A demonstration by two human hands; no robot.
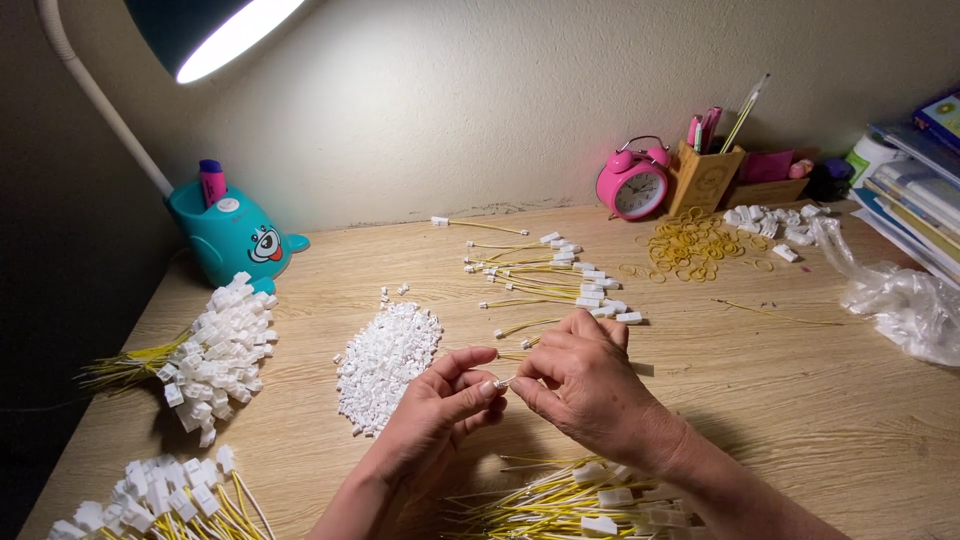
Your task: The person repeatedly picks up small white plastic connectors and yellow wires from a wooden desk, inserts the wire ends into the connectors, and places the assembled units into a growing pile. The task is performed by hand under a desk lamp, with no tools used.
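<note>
My left hand [440, 405] and my right hand [585, 385] meet above the wooden desk [780, 400], fingertips pinched together. Between them is a small white plastic connector [502, 381] with a thin yellow wire. Left of my hands lies a heap of loose white connectors [385, 362]. Behind my hands a row of finished yellow wires with white plugs [560, 275] is spread out. Under my wrists is a pile of yellow wires with white ends [575, 500].
Two bundles of wired connectors [210, 360] [165, 505] sit at the left. A teal desk lamp [232, 235] stands at the back left. A pink alarm clock [632, 183], wooden pen holder [705, 175], yellow rubber bands [695, 245], a plastic bag [905, 300] and stacked books [915, 170] fill the back right.
</note>
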